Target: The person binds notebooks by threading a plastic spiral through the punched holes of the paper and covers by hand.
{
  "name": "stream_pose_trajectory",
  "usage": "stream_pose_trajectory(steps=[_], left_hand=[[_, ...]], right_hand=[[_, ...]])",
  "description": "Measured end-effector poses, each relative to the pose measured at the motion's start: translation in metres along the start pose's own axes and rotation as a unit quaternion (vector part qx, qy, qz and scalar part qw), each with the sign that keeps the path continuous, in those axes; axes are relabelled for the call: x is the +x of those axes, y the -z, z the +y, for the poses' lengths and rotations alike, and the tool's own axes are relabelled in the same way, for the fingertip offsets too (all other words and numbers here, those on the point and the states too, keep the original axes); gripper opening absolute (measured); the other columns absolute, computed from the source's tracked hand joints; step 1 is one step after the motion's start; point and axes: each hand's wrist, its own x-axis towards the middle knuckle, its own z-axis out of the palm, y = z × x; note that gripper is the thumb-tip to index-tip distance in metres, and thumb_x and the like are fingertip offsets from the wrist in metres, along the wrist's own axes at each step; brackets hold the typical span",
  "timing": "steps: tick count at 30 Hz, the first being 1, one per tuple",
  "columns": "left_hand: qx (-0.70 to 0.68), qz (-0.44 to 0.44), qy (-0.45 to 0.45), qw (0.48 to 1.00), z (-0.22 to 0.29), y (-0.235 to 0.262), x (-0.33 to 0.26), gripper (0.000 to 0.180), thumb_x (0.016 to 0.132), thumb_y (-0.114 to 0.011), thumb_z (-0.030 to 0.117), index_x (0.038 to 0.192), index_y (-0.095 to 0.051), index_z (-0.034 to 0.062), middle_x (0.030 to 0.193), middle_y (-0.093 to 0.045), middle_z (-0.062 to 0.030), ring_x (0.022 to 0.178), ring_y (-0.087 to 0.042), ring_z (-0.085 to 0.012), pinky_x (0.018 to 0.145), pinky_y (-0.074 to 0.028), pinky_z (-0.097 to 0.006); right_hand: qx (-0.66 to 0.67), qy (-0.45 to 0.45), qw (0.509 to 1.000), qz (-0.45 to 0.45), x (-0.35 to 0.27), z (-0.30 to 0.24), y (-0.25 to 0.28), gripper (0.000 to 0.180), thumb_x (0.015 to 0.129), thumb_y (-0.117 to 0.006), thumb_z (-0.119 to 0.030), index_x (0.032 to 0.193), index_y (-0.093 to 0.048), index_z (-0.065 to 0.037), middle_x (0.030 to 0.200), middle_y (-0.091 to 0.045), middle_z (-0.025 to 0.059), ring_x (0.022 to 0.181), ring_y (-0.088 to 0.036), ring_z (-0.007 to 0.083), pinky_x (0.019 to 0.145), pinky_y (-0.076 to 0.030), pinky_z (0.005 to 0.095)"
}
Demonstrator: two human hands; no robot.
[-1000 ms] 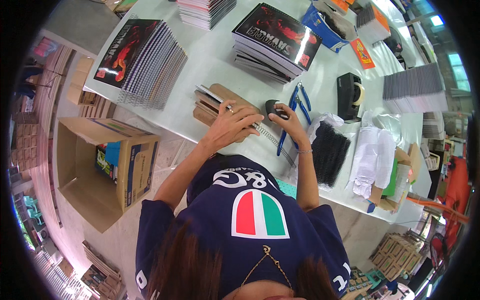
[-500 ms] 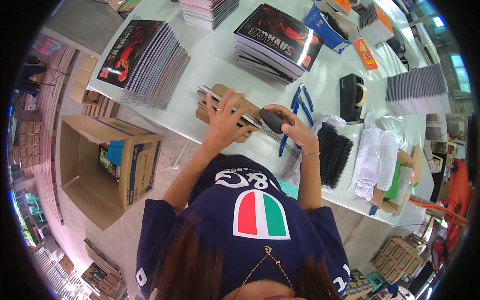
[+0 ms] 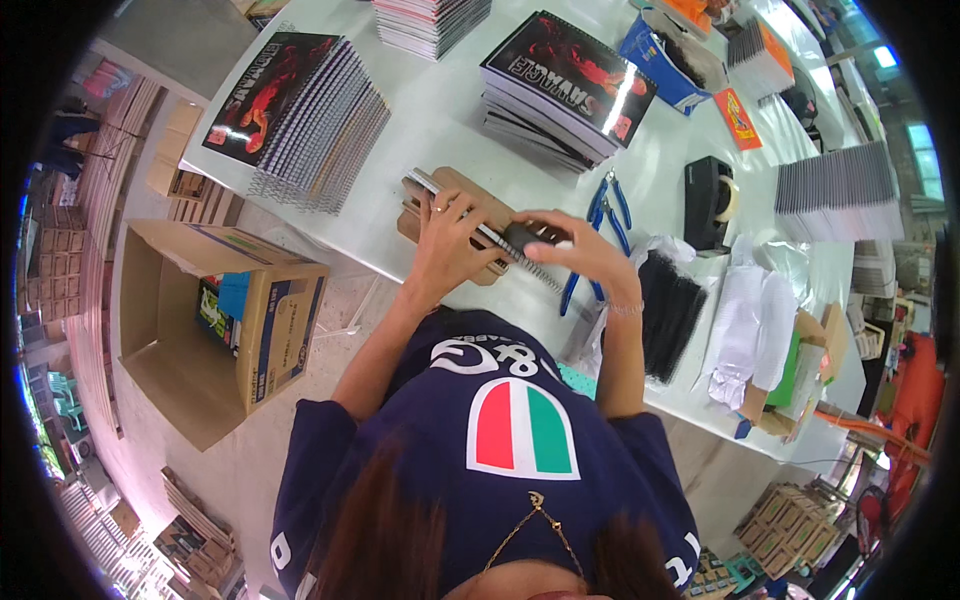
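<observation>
A wooden jig lies on the white table in front of me, with a thin notebook set along it, edge up. Over its middle, my left hand presses down with curled fingers, gripping the notebook in place. A dark rounded block is in my right hand, down at the notebook's near right end. From that end a wire spiral coil sticks out, under my right hand. The fingers partly hide the block and the notebook's edge. Blue-handled pliers lie just beyond my right hand.
Spiral notebooks are stacked at left, more black-covered notebooks behind. At right are a tape dispenser, black coils, white-wrapped bundles and a page stack. An open cardboard box stands left of the table.
My right hand has moved left and slightly down with the dark block, onto the coil's end of the notebook. My left fingers have curled down closer on the notebook.
</observation>
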Motion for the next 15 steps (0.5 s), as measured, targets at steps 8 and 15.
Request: stream_pose_trajectory(steps=[8,15], left_hand=[[-0.009,-0.009,0.006,1.000,-0.001,0.004,0.001,0.039,0.057,-0.084,0.022,0.089,-0.067,0.0087,0.100,-0.057,-0.0052,0.111,-0.046,-0.0318,0.101,-0.032,-0.050],[-0.007,-0.004,0.004,1.000,0.005,0.008,0.003,0.041,0.057,-0.083,0.022,0.093,-0.067,0.0090,0.100,-0.057,-0.0041,0.109,-0.047,-0.0314,0.102,-0.031,-0.052]], right_hand=[[-0.078,-0.032,0.995,0.044,-0.001,-0.012,-0.010,0.058,0.075,-0.079,-0.039,0.125,-0.064,-0.014,0.107,-0.058,0.0124,0.102,-0.056,0.0231,0.092,-0.044,0.0314],[-0.084,-0.032,0.992,0.088,0.005,-0.013,-0.016,0.058,0.073,-0.080,-0.039,0.122,-0.066,-0.010,0.100,-0.061,0.0129,0.098,-0.055,0.0243,0.091,-0.044,0.0331]])
